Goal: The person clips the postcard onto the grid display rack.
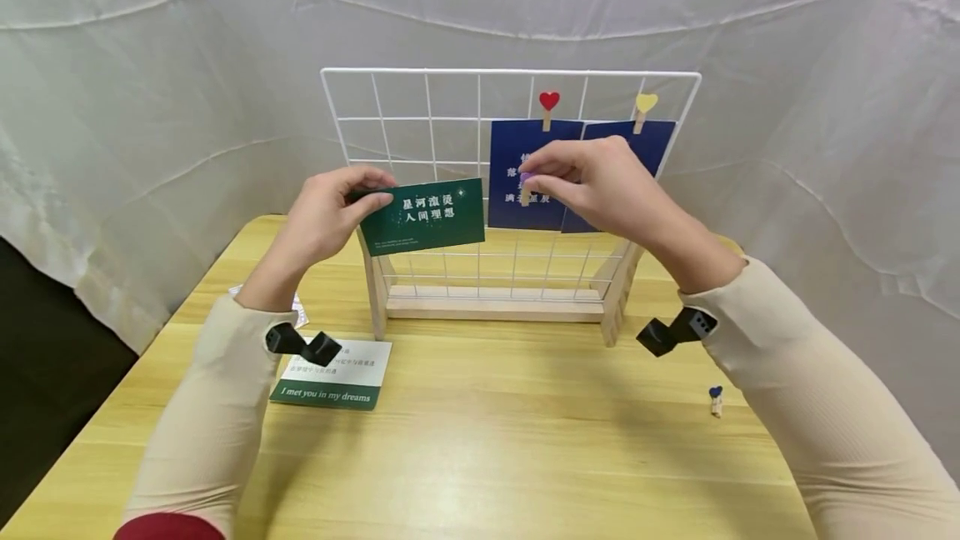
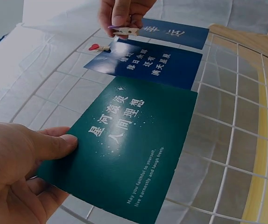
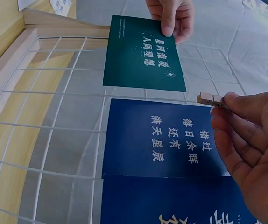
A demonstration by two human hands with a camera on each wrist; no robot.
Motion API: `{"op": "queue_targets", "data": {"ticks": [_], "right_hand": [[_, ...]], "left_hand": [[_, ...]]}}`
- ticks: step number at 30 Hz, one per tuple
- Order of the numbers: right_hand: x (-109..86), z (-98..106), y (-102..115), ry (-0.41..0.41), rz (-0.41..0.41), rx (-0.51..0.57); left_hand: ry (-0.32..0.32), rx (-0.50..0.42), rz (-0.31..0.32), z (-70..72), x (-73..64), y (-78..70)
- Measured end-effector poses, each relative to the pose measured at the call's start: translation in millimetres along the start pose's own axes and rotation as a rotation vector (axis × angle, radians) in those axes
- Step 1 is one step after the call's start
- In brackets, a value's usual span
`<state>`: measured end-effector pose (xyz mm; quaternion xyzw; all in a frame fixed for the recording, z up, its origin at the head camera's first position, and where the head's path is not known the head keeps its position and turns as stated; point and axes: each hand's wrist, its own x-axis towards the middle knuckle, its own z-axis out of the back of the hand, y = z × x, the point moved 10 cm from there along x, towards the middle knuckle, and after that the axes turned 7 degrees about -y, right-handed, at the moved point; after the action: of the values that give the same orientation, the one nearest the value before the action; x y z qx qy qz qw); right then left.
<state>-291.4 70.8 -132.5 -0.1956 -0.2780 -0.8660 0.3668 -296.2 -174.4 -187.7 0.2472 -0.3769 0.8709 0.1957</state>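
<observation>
My left hand (image 1: 330,211) pinches a green card (image 1: 431,215) by its upper left corner, thumb in front and fingers behind. The card is held up at the left half of a white wire grid (image 1: 405,119). My right hand (image 1: 600,186) pinches a small wooden clothespin (image 3: 211,99) with a purple top, in front of the blue cards. One blue card (image 1: 510,144) hangs from the grid under a red heart clothespin (image 1: 549,107). To its right hangs another blue card (image 1: 660,140) under a yellow heart clothespin (image 1: 643,111), partly hidden by my right hand.
A wooden stand (image 1: 495,304) holds the grid upright on the wooden table (image 1: 525,432). White-and-green cards (image 1: 337,373) lie at the front left, with another paper (image 1: 300,311) partly under my left forearm. A blue heart clothespin (image 1: 716,401) lies at the right.
</observation>
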Motion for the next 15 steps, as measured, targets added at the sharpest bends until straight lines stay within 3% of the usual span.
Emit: {"op": "queue_targets", "data": {"ticks": [15], "right_hand": [[30.2, 8.2, 9.5, -0.096, -0.054, 0.003]], "left_hand": [[-0.059, 0.040, 0.000, 12.5, 18.4, -5.1]]}}
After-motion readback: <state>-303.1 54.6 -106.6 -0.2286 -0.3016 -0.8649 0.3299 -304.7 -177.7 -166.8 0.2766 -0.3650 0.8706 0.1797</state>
